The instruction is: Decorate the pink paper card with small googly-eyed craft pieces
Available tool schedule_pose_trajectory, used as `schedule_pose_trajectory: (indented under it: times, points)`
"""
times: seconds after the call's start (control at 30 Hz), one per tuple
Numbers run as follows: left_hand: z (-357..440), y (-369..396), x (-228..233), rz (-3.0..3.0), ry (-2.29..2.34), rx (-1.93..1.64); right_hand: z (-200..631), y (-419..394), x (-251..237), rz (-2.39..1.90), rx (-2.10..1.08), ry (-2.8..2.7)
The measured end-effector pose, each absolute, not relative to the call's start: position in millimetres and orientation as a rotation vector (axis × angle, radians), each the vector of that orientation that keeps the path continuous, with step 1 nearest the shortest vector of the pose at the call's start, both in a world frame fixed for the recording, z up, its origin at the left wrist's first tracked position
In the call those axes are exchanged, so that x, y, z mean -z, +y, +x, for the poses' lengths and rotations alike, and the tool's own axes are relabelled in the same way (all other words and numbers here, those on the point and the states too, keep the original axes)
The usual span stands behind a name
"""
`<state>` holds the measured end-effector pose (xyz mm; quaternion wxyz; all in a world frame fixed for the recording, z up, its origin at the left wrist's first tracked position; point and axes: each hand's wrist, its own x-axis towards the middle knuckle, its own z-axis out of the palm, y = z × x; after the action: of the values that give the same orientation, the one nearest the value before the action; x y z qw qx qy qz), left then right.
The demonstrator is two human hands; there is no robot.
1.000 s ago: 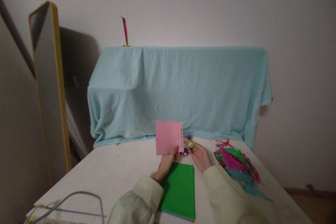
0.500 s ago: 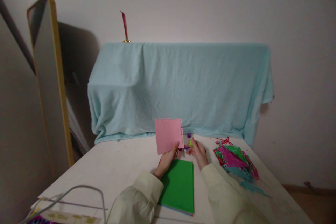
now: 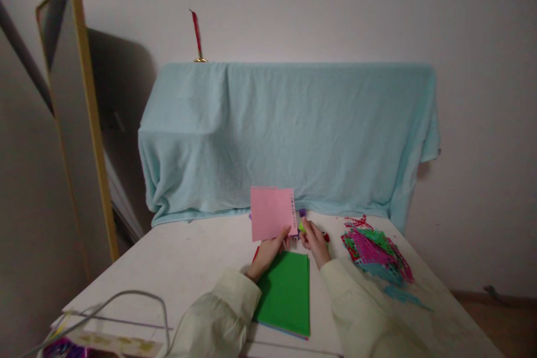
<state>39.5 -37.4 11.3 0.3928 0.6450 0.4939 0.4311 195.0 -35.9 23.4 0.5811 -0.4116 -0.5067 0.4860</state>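
My left hand (image 3: 272, 251) is closed on a pink sheet of paper (image 3: 272, 213), thumb on its front near the lower right corner. A row of small dark marks or holes runs down the sheet's right edge. Just right of that edge, my right hand (image 3: 314, 239) has its fingers curled round a small yellow-green object (image 3: 301, 226), mostly hidden by the fingers. Below both hands lies a stack of coloured sheets with a green sheet (image 3: 286, 293) on top. Small purple pieces (image 3: 302, 212) show behind the hands, and a red one (image 3: 326, 236) beside my right hand.
A pile of perforated pink, green, red and blue pieces (image 3: 377, 251) lies on the right of the white table (image 3: 180, 257). Light blue cloth (image 3: 289, 134) covers a block at the back. A grey cable (image 3: 138, 294) loops at front left, and a mirror (image 3: 71, 112) leans beyond.
The pink paper has shifted slightly right and up. My right hand has moved a little left, closer to the sheet's edge, with its fingers more curled. The view has shifted slightly.
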Motion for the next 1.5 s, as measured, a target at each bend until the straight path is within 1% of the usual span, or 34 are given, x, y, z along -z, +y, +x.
schedule_pose_trajectory:
  times: [0.23,0.47,0.67,1.0,1.23,1.5]
  points:
    - [39.6,-39.2,-8.9,1.624,1.369,-0.986,194.1,-34.3,-21.1,-0.963,-1.131,-1.234]
    - [38.6,-40.6,-12.4,1.589,1.407,-0.986,192.7,-37.2,-24.4,-0.986,-1.135,-1.220]
    - [41.0,-40.9,-15.0,1.587,1.328,-1.062,191.4,-36.2,-22.2,-0.963,-1.155,-1.230]
    - [41.3,-40.3,-16.1,1.573,1.269,-1.093,192.0,-32.8,-15.1,-0.924,-1.260,-1.199]
    - [39.5,-37.3,-8.6,1.573,1.256,-1.098,192.6,-34.8,-17.1,-0.929,-1.255,-1.229]
    - [39.6,-39.3,-12.7,1.576,1.249,-1.109,190.5,-36.8,-19.1,-0.932,-1.241,-1.251]
